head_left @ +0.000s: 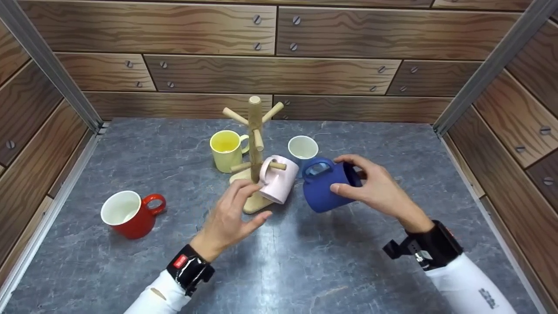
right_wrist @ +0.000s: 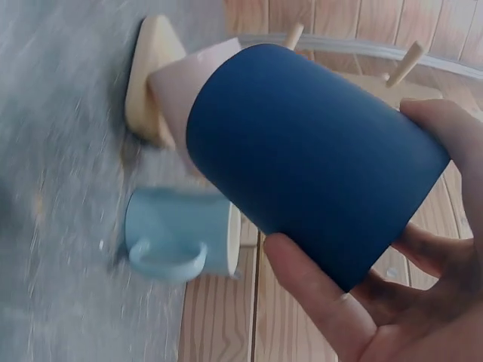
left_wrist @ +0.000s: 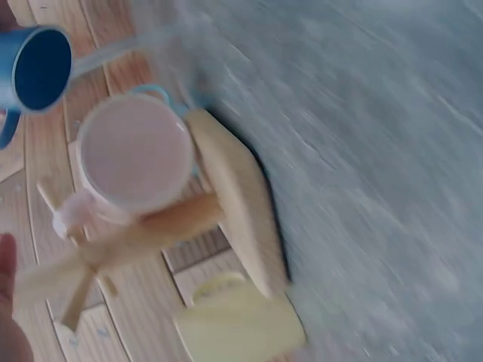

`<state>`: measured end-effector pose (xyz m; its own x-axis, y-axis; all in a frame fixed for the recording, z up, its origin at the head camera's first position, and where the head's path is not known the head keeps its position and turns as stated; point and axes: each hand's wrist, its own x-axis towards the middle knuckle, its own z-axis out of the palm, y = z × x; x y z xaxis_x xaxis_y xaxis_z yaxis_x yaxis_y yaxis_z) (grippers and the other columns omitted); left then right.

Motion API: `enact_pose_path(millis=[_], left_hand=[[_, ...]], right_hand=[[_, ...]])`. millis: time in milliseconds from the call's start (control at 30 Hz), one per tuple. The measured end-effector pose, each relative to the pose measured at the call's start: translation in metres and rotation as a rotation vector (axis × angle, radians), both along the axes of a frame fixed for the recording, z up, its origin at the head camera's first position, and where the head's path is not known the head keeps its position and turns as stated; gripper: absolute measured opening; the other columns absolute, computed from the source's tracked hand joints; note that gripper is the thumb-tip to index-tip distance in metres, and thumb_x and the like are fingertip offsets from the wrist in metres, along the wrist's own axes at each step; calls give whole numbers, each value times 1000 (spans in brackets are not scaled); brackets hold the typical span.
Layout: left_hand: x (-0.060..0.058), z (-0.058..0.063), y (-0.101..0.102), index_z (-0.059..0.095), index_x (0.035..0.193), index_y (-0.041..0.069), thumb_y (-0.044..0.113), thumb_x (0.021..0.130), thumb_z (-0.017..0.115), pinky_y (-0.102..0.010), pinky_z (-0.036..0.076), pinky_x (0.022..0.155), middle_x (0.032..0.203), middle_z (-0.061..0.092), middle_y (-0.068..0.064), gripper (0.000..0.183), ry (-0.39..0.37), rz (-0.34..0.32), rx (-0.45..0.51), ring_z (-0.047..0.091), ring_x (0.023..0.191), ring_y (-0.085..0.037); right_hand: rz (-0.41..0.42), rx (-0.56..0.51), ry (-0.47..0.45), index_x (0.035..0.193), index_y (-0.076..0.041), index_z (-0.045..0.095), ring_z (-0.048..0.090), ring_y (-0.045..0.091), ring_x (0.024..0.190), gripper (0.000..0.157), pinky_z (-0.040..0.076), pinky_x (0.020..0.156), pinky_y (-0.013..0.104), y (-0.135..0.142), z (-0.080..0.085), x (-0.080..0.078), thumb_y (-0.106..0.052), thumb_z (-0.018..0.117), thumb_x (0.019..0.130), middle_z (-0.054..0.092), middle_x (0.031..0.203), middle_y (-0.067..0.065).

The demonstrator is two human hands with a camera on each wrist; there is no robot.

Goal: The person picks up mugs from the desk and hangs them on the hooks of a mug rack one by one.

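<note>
Right hand [head_left: 375, 187] round one blue mug [head_left: 324, 185]; five mugs, one rack [head_left: 255, 144].

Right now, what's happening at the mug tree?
A person is working at a wooden mug tree on a grey table. The right hand grips a blue mug, tilted, just right of the tree. A pink mug hangs on a lower peg. The left hand holds nothing, its fingers at the pink mug. Yellow, light blue and red mugs stand on the table.
</note>
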<state>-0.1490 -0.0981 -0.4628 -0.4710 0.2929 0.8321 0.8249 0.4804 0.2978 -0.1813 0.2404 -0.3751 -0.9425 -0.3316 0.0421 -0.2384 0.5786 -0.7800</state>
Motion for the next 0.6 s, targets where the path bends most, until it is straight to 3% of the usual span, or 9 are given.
enact_pose_path(millis=[233,433,600], left_hand=[[1,11,23,47,141,-3,54,90,75,-37,53,102,137,52,-20,82,-312,-182,135,56,125,-29],[0,18,33,36,156,9,66,79,78,-38,48,109,153,42,-10,104,-510,-221,113,50,135,-24],[0,21,35,32,160,14,58,74,87,-42,44,113,156,42,-6,111,-564,-200,117,48,138,-26]], right_hand=[[77,-111,24,137,-23,63,68,35,109,55,60,77,42,-21,4,3,-31,85,86,61,137,8],[142,-152,16,136,-24,63,66,35,110,56,62,77,41,-42,7,5,-29,86,85,60,139,6],[180,-184,10,136,-25,63,66,36,113,54,62,77,40,-57,10,6,-29,85,86,60,139,5]])
